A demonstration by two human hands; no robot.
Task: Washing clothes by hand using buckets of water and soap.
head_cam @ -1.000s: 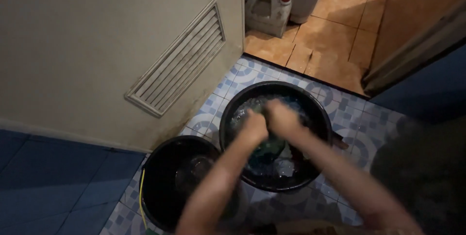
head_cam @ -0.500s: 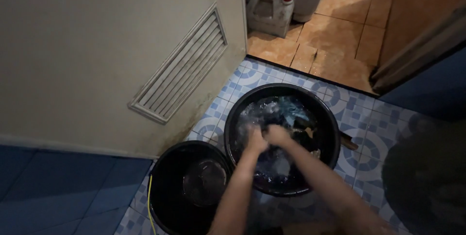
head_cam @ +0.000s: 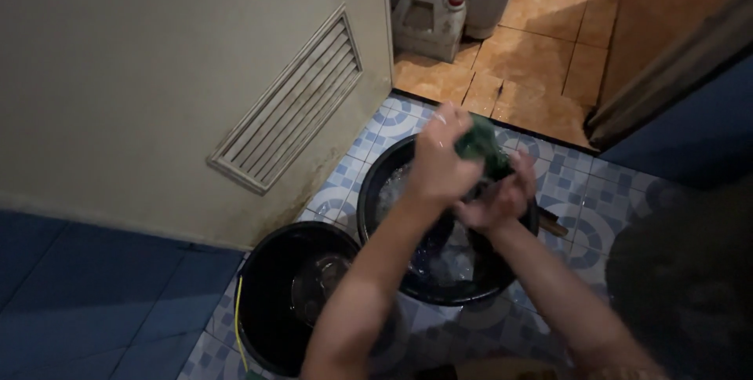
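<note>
A black round basin [head_cam: 375,192] of soapy water stands on the blue patterned floor tiles. Above it, my left hand [head_cam: 436,159] and my right hand [head_cam: 497,201] both grip a wet dark green cloth [head_cam: 480,145], lifted clear of the water. The left hand is uppermost, with the cloth bunched against its fingers. The right hand clasps the lower part of the cloth just below. My forearms cover the near half of the basin.
A second black bucket [head_cam: 267,294] with a yellow handle sits near left, a small bowl inside it. A pale door with a slatted vent [head_cam: 290,105] is at left. A white jug with a red cap [head_cam: 427,21] stands on orange tiles beyond.
Both hands were low in the basin's water half a second ago. They have risen together, lifting the green cloth above the rim.
</note>
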